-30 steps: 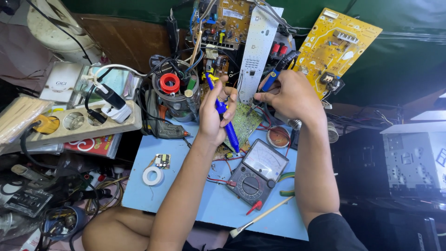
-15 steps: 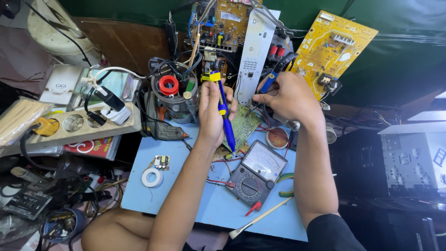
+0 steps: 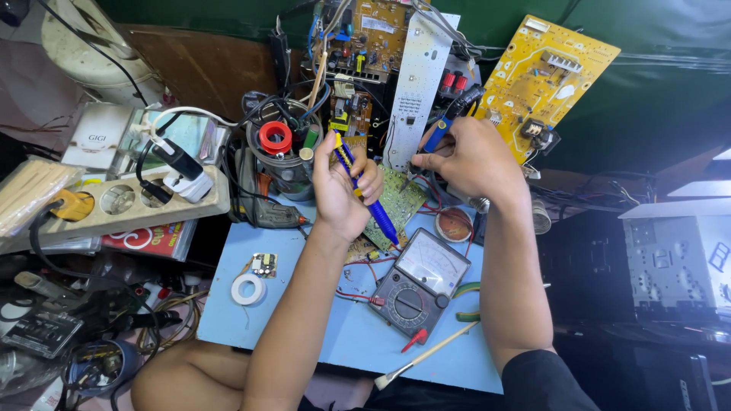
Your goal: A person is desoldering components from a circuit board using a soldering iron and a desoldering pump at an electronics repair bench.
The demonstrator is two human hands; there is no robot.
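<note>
A light blue work board (image 3: 228, 304) is seen amid clutter, an analog multimeter (image 3: 419, 283) lying on it. Beyond the multimeter, a green circuit board (image 3: 397, 199) is partly covered by both hands. A blue-and-yellow soldering iron (image 3: 365, 190) is gripped in the closed left hand (image 3: 344, 190). What is pinched in the right hand (image 3: 472, 160) cannot be made out; its fingers are closed.
</note>
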